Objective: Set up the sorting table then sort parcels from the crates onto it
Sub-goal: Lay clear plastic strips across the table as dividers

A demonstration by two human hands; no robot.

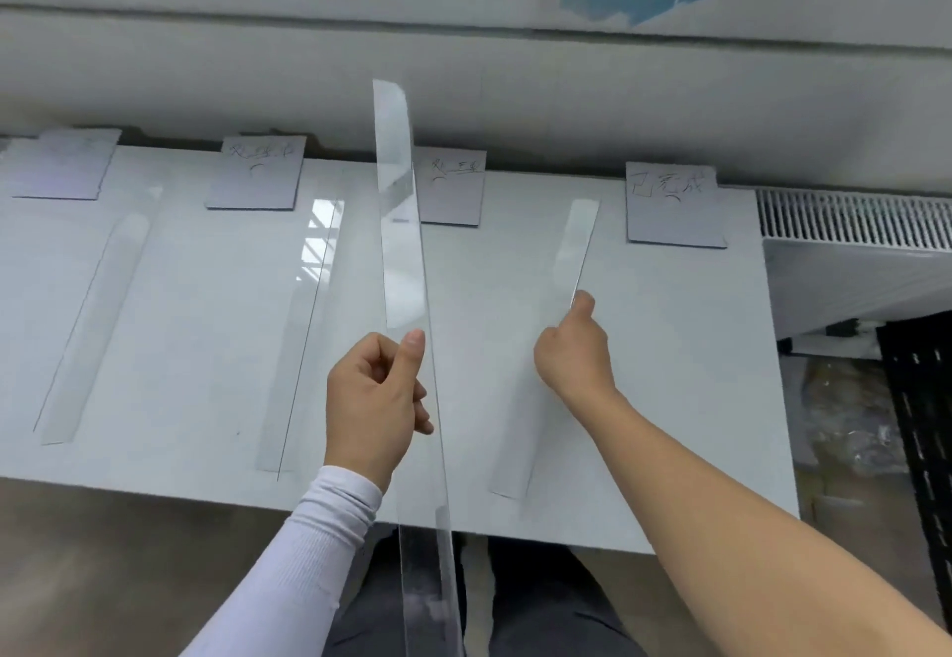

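Left hand (376, 399) pinching a long clear divider strip (399, 223) lifted off the sorting table (669, 399) and leaning toward 12 o'clock; right hand (572, 352) at 3 o'clock of it, fingers curled on the edge of a second clear strip (577, 244) standing on the tabletop. Likely trouble: slick, bendy plastic slipping from that thumb pinch, or the standing strip tipping once let go. White glossy top with four handwritten label cards (672, 203) along the 12 o'clock edge, scuffed wall (463, 38) behind, radiator grille (850, 223) at 3 o'clock; no crates or parcels in view.
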